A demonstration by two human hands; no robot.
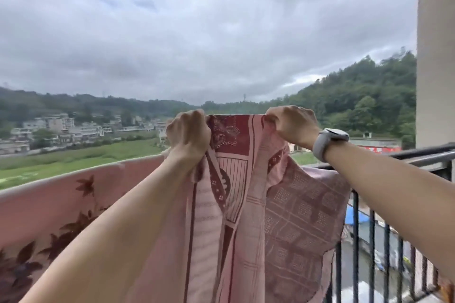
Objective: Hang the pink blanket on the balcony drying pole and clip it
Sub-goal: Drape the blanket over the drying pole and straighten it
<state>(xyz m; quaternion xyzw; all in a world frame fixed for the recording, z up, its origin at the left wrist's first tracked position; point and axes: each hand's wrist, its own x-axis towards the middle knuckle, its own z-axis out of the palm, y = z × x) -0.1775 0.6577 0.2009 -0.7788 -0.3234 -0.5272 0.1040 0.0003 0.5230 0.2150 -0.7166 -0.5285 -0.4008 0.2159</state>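
bare forearms, white smartwatch [330,140] on rt wrist

You held the blanket [236,204] up by its top edge, pink with dark red borders and a checked pattern. It hung in loose vertical folds, its right part draped over the pole [428,158].

— What holds the washing?
— The black balcony railing [426,155]. A pink cloth with dark leaves [61,204] hangs over its left part.
— And the pink blanket [295,216]?
— It drapes over the rail's middle.
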